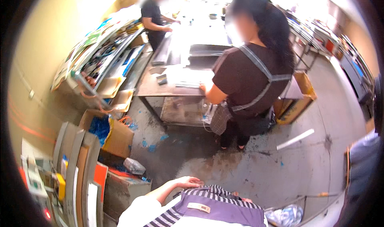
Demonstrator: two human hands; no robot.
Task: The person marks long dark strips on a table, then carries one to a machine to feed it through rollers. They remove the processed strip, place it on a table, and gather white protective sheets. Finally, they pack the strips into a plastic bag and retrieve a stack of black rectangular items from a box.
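item: our left hand, lying flat with the fingers together and lightly extended, palm down, resting on the upper edge of the striped apron we wear, which fills the lower middle of the view, purple with grey-and-white stripes and a small pale label. it pinches nothing that we can see. item: our right hand, mostly hidden behind the apron's top fold; only a sliver of skin shows to the right of the left hand, so we cannot tell whether it is spread or closed. item: step in hand, as we judge it: we are settling or smoothing the apron against the body, standing idle a little off from the bench. the next move, in our judgement, calls for lifting the left hand clear of the cloth and stepping forward over the stained concrete floor. item: metal worktable, well ahead of us, with a co-worker in a dark top and crossed apron straps leaning on it. item: second person further back at the same line of tables. item: cardboard box with blue scraps, left of us. item: white strip lying loose on the floor to the right.
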